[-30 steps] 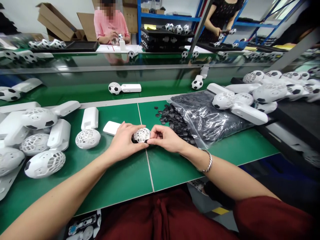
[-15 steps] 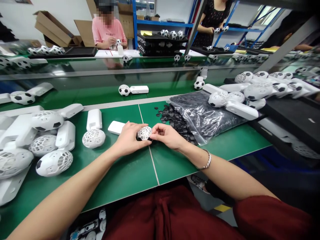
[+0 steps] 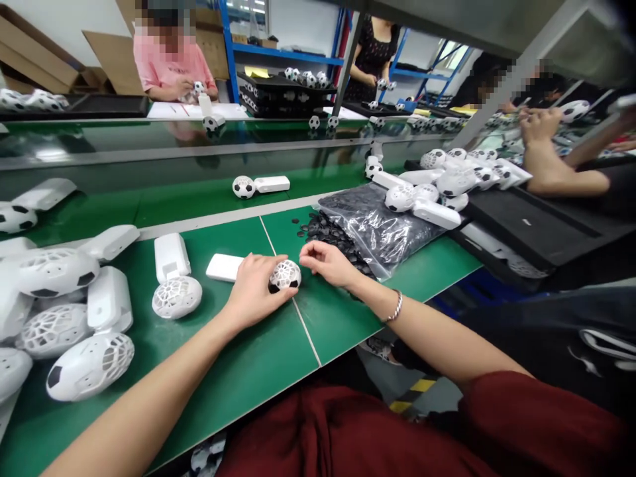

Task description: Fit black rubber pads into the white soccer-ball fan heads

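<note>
My left hand (image 3: 254, 286) is wrapped round the ball end of a soccer-ball device (image 3: 286, 273), whose white lattice faces up with black patches round its side. Its white rectangular body (image 3: 223, 267) sticks out to the left, beyond my knuckles. Just right of the ball, my right hand (image 3: 330, 264) has thumb and fingertips curled together, apart from the ball; whatever is between them is hidden. Loose black pentagon pieces (image 3: 318, 229) spill from a clear plastic bag (image 3: 385, 228) behind the right hand.
Several white soccer-ball devices (image 3: 92, 364) lie piled at left, with one lone device (image 3: 177, 295) beside them. More devices (image 3: 457, 179) lie on black trays (image 3: 531, 215) at right. Another device (image 3: 261, 186) rests on the green conveyor (image 3: 169, 199). A co-worker's arm (image 3: 551, 162) reaches in at far right.
My right hand has drawn off the ball a little, leaving a gap. My left hand still holds the ball, with black patches now more visible. The view has shifted rightward.
</note>
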Available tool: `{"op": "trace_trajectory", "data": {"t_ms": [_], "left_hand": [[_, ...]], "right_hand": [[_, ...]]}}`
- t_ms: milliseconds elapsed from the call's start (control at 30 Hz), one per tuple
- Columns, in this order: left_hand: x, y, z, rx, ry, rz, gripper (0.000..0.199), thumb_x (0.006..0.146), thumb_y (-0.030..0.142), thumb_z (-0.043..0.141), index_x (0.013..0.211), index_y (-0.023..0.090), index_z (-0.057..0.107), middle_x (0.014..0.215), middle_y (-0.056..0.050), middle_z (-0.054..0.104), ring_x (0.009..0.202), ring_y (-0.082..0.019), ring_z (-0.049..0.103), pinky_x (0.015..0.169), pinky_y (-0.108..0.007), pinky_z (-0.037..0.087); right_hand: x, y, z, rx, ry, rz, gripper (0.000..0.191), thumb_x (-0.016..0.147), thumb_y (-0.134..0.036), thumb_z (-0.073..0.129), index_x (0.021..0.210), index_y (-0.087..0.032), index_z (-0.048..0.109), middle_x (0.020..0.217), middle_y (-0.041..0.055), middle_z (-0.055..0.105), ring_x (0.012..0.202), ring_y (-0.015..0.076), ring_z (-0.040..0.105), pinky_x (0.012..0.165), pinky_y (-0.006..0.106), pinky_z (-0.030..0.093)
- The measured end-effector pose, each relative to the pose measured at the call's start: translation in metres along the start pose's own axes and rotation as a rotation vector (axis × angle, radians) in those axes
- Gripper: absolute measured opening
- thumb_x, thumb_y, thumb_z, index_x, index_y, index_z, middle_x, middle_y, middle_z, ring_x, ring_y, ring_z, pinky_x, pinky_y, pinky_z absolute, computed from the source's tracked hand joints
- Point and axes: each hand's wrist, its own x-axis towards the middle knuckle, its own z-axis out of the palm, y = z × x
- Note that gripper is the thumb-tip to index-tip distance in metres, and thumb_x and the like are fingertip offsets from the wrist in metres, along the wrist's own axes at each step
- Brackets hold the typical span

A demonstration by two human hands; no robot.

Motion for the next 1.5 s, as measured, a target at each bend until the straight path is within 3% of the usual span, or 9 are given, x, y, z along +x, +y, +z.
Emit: {"op": "trace_trajectory", "data": {"t_ms": [167,300,400,500,667,833,1067,1333,1500], "left_hand": [[-0.002,-0.003,-0.005,0.007,-0.04,0.018,0.059,0.07,0.049,0.062,0.119,0.018,0.051,0.11,-0.01,0.06,0.107,-0.028,0.048,0.105,-0.052,0.017],[-0.008,0.002,-0.009,-0.038,-0.163,-0.005,0.058,0.074,0.043,0.059,0.126,0.024,0.043,0.13,-0.009,0.048,0.131,-0.033,0.022,0.104,-0.06,0.005],[-0.011,0.01,-0.004,-0.044,-0.129,-0.093,0.061,0.07,0.042,0.062,0.125,0.025,0.042,0.134,-0.008,0.044,0.134,-0.036,0.01,0.102,-0.064,0.0],[-0.01,0.011,-0.003,-0.047,-0.104,-0.133,0.056,0.07,0.04,0.063,0.12,0.024,0.046,0.13,-0.008,0.048,0.134,-0.037,0.008,0.101,-0.066,-0.002],[-0.009,-0.009,-0.017,-0.235,-0.27,-0.03,0.056,0.069,0.027,0.061,0.122,0.021,0.043,0.137,-0.007,0.039,0.137,-0.03,0.002,0.109,-0.048,0.014],[-0.013,-0.018,-0.02,-0.304,-0.264,0.017,0.057,0.068,0.019,0.059,0.122,0.022,0.043,0.135,-0.004,0.042,0.137,-0.025,0.0,0.111,-0.044,0.01],[-0.013,-0.006,-0.011,-0.337,-0.162,-0.07,0.048,0.07,0.034,0.064,0.113,0.02,0.05,0.129,-0.007,0.048,0.137,-0.027,0.004,0.11,-0.045,0.014],[-0.011,-0.003,-0.011,-0.323,-0.158,-0.089,0.042,0.071,0.033,0.062,0.109,0.019,0.051,0.126,-0.008,0.05,0.137,-0.026,0.007,0.109,-0.045,0.015],[-0.012,-0.001,-0.011,-0.324,-0.153,-0.11,0.038,0.073,0.032,0.06,0.108,0.02,0.051,0.126,-0.006,0.05,0.137,-0.025,0.007,0.109,-0.044,0.016]], "right_hand": [[0.055,0.019,-0.03,-0.413,0.04,-0.016,0.009,0.076,-0.02,0.061,0.082,-0.015,0.066,0.087,0.0066,0.064,0.082,0.0159,0.057,0.081,0.029,0.042],[0.087,0.032,-0.033,-0.472,-0.059,-0.02,0.005,0.066,-0.013,0.069,0.069,-0.016,0.067,0.069,0.0039,0.065,0.067,0.0157,0.058,0.069,0.026,0.043],[0.095,0.034,-0.034,-0.48,-0.11,-0.029,0.009,0.062,-0.011,0.072,0.063,-0.015,0.064,0.062,0.0022,0.063,0.06,0.0141,0.057,0.061,0.024,0.042],[0.084,0.026,-0.034,-0.438,-0.109,-0.05,0.008,0.065,-0.01,0.069,0.069,-0.014,0.064,0.064,0.0018,0.063,0.062,0.013,0.056,0.062,0.023,0.042],[0.035,-0.005,-0.024,-0.21,-0.163,-0.142,0.012,0.079,-0.02,0.059,0.088,-0.016,0.064,0.08,0.0016,0.065,0.071,0.0105,0.058,0.067,0.021,0.045],[0.002,-0.026,-0.01,0.056,-0.271,-0.251,0.011,0.08,-0.017,0.057,0.088,-0.016,0.065,0.082,0.0011,0.065,0.074,0.0108,0.058,0.071,0.022,0.045],[0.002,-0.024,0.001,0.057,-0.278,-0.344,0.004,0.074,-0.02,0.066,0.074,-0.016,0.067,0.076,0.0013,0.065,0.074,0.0117,0.059,0.072,0.023,0.044],[0.006,-0.028,-0.001,0.019,-0.353,-0.391,0.009,0.078,-0.014,0.061,0.083,-0.017,0.068,0.082,0.0024,0.066,0.079,0.0114,0.06,0.074,0.023,0.045],[0.007,-0.026,0.001,-0.009,-0.294,-0.423,0.003,0.076,-0.016,0.065,0.077,-0.018,0.066,0.073,-0.0007,0.065,0.072,0.0107,0.058,0.073,0.024,0.043]]}}
